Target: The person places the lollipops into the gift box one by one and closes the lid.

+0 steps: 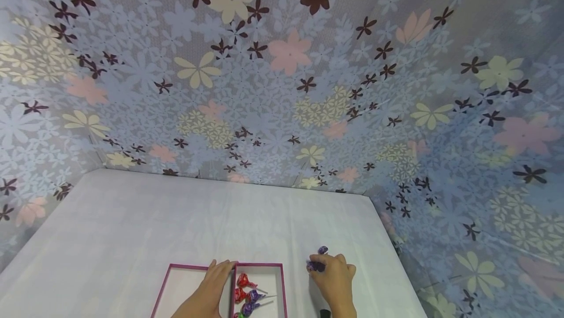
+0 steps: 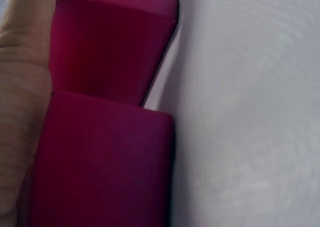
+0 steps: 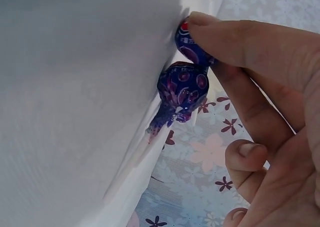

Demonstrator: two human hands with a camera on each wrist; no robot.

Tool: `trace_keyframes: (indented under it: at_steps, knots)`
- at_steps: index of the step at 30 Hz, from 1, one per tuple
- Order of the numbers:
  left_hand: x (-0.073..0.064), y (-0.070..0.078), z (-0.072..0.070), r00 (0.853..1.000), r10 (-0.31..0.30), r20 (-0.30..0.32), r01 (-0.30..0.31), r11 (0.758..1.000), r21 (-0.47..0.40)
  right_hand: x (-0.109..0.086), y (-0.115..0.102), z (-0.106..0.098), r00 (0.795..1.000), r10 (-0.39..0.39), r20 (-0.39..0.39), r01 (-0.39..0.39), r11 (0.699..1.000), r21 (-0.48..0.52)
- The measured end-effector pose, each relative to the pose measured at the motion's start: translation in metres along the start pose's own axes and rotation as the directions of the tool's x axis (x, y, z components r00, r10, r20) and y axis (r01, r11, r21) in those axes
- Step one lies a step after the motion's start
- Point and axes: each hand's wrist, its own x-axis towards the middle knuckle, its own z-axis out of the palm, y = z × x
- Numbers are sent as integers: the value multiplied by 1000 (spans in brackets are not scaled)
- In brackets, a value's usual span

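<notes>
My right hand (image 1: 333,279) pinches a purple-wrapped lollipop (image 3: 187,42) between thumb and fingertips, low over the white cloth. Against it in the right wrist view is a second purple lollipop (image 3: 184,87), its pale stick slanting down along the cloth. My left hand (image 1: 209,286) rests over a magenta-edged white box (image 1: 169,283), its fairly straight fingers touching the rim by the divider. Magenta box walls (image 2: 105,162) stand beside that hand in the left wrist view. In the right-hand section (image 1: 282,283) lie red lollipops (image 1: 243,280), purple lollipops (image 1: 254,296) and part of a green one (image 1: 238,315).
A white cloth (image 1: 176,215) covers the table. Floral fabric (image 1: 282,87) hangs behind it and along the right side. A small black item (image 1: 325,313) shows beneath my right wrist. The box runs out of the head view at the bottom.
</notes>
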Motion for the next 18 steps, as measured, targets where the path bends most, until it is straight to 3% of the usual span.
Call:
trace_keyframes:
  at_steps: [8,18]
  knots:
    - [0,1,-1,1000,-22,11,22,999,-25,1,3,2,1000,-12,-18,11,1000,-22]
    - [0,4,-6,993,-75,92,81,994,-71,1,4,5,998,-34,-58,32,999,-36]
